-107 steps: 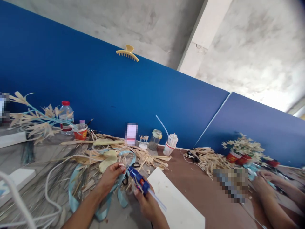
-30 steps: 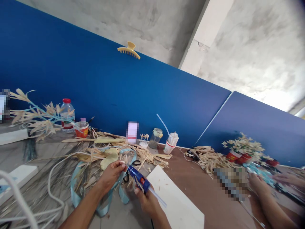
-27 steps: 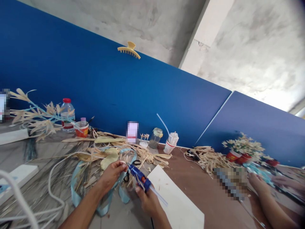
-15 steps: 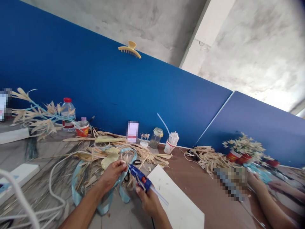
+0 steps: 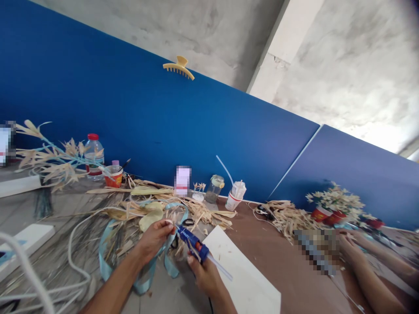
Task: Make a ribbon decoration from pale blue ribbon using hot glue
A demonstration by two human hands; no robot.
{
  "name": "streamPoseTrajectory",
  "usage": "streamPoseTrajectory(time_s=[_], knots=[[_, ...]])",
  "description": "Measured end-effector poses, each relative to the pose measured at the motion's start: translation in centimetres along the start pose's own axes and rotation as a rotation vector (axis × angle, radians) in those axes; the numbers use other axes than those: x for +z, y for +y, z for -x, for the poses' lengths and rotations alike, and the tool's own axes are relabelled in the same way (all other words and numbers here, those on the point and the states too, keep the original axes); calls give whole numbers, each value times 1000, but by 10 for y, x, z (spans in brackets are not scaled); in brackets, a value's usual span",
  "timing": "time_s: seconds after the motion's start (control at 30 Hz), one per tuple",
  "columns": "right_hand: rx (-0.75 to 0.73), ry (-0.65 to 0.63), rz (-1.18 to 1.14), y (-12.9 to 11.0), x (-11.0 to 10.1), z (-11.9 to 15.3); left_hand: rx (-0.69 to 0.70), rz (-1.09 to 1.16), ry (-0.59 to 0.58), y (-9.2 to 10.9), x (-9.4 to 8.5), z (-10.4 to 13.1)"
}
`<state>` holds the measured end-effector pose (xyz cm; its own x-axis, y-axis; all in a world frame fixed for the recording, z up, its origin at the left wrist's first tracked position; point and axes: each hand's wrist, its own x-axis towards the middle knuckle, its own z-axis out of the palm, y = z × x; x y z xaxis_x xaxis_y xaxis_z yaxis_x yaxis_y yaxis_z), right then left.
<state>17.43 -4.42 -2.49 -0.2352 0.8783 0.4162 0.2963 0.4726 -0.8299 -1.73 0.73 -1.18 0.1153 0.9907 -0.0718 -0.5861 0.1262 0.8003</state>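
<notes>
My right hand [image 5: 207, 272] is wrapped round a blue glue gun [image 5: 193, 243], with a clear glue stick [image 5: 221, 267] sticking out of its back end. The gun's nozzle points up and left, close to the fingertips of my left hand [image 5: 157, 237]. Those fingers are pinched together on a small pale piece that I cannot make out. A light blue ribbon [image 5: 106, 261] loops over the table around and beneath my left hand. Dried husk strips [image 5: 196, 211] lie beyond both hands, with the black handles of scissors [image 5: 188, 222] among them.
A white board [image 5: 245, 279] lies right of the glue gun. White cables [image 5: 70, 244] curl at left. Along the blue partition [image 5: 131, 109] stand a bottle [image 5: 94, 159], a red cup [image 5: 113, 179], a jar [image 5: 215, 189] and a white cup [image 5: 233, 201]. At right, a co-worker's hands [image 5: 352, 246] are busy.
My hands and the glue gun have hardly moved. At right, the co-worker's far hand has come left, close to the other hand.
</notes>
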Motion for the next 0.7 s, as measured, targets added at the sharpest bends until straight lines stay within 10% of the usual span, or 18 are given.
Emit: streamPoseTrajectory(time_s=[0.7], knots=[[27,213,311,-16,-16,-3,-5,-8,33,3,1,0]])
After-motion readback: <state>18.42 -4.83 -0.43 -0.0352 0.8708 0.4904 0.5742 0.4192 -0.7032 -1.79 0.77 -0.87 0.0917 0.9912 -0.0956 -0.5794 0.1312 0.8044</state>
